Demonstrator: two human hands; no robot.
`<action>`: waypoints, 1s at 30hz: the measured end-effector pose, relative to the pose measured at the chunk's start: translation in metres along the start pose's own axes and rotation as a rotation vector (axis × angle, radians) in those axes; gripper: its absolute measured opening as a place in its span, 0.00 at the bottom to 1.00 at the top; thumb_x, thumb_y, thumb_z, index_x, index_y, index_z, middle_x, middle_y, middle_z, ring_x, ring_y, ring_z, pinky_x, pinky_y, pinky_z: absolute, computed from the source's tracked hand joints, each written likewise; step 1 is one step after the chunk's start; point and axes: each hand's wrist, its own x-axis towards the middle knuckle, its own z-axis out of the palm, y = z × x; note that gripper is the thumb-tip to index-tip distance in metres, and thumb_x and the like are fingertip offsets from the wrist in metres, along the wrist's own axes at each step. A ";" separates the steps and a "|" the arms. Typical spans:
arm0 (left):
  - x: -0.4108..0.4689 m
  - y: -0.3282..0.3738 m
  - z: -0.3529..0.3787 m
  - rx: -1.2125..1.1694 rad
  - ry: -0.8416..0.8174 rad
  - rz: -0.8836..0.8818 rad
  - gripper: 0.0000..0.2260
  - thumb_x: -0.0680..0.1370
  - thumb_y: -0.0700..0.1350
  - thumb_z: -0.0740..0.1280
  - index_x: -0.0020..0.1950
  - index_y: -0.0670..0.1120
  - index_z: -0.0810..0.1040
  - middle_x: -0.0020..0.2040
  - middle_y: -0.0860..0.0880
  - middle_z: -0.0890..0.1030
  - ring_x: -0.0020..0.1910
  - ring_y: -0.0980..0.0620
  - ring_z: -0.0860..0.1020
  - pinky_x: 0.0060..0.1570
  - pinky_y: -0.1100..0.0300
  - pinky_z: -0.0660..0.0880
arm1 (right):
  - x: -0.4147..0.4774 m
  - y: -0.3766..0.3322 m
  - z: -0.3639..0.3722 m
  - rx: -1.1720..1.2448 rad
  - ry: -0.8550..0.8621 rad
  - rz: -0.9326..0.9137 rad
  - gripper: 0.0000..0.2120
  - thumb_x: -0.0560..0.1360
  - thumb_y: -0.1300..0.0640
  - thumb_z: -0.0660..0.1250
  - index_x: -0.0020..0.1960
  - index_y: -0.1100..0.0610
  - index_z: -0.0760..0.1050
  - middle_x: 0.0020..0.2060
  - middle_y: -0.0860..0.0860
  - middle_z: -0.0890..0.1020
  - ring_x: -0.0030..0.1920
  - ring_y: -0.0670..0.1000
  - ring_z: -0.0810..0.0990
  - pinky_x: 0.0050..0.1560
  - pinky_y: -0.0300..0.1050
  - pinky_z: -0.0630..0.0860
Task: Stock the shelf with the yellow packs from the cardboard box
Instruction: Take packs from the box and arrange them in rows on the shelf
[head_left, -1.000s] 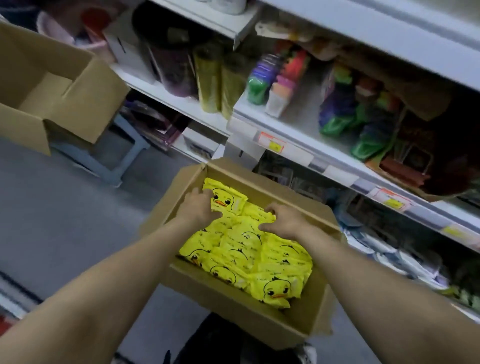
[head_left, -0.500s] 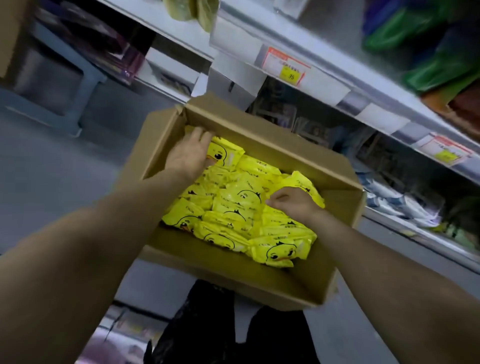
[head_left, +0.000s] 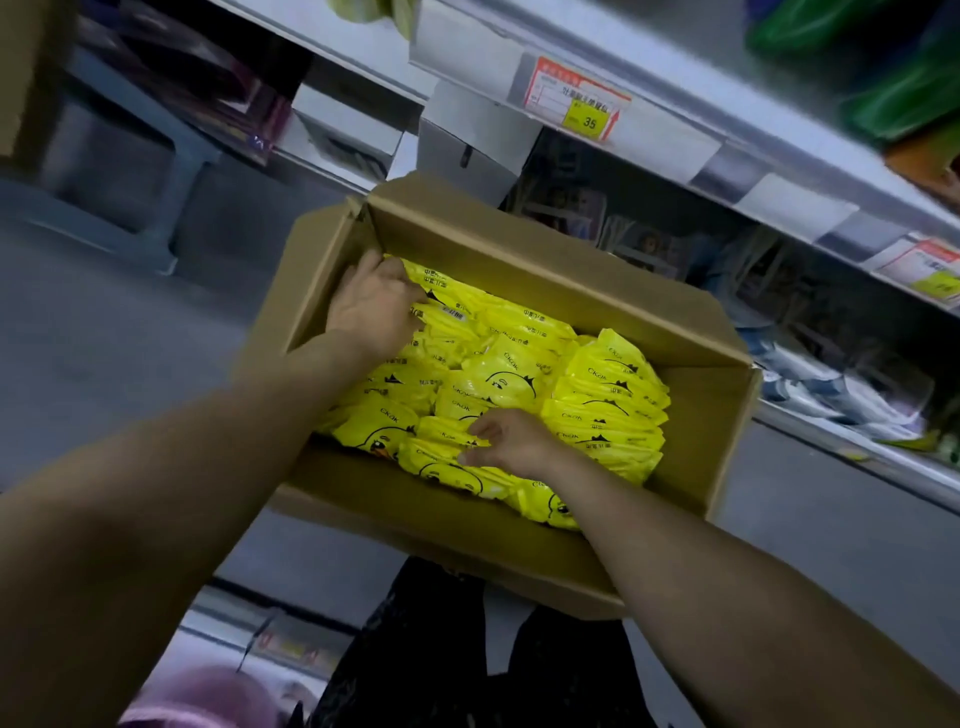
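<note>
An open cardboard box (head_left: 545, 260) sits in front of me, holding several yellow packs (head_left: 519, 374) printed with a duck face. My left hand (head_left: 371, 312) lies flat, fingers spread, on the packs at the box's far left corner. My right hand (head_left: 511, 441) rests on the packs near the box's front, fingers curled around the edge of one pack. A row of packs (head_left: 613, 405) stands on edge at the right side of the box. The white shelf (head_left: 675, 140) runs just behind the box.
The shelf edge carries a price tag (head_left: 576, 101) marked 35. Green bags (head_left: 904, 88) lie on the upper shelf, and pale packaged goods (head_left: 831, 384) on the lower one at right. A grey stool (head_left: 130, 171) stands at left on the floor. Dark trousers (head_left: 467, 649) show below the box.
The view has dropped closer to the box. My right hand has moved from the box's middle toward its front edge. My left hand has stayed at the far left corner.
</note>
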 end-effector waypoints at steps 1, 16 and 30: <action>-0.003 -0.003 0.000 -0.106 0.015 0.010 0.17 0.77 0.52 0.69 0.65 0.48 0.79 0.64 0.46 0.74 0.65 0.44 0.67 0.65 0.50 0.66 | 0.006 0.000 0.009 -0.033 -0.036 0.015 0.27 0.68 0.48 0.80 0.63 0.54 0.77 0.62 0.54 0.79 0.64 0.52 0.77 0.61 0.43 0.73; -0.076 0.015 -0.014 -1.274 -0.150 -0.434 0.19 0.75 0.56 0.71 0.61 0.47 0.80 0.52 0.48 0.85 0.52 0.47 0.84 0.59 0.45 0.77 | -0.042 0.002 -0.011 -0.101 0.073 -0.130 0.17 0.80 0.45 0.65 0.58 0.58 0.77 0.50 0.53 0.78 0.52 0.55 0.77 0.49 0.45 0.72; -0.129 0.215 -0.125 -1.288 -0.190 -0.131 0.15 0.76 0.36 0.70 0.62 0.43 0.78 0.57 0.42 0.83 0.56 0.42 0.82 0.59 0.46 0.76 | -0.223 0.109 -0.137 0.302 0.307 -0.255 0.37 0.62 0.32 0.76 0.62 0.55 0.79 0.58 0.53 0.84 0.58 0.55 0.83 0.63 0.55 0.77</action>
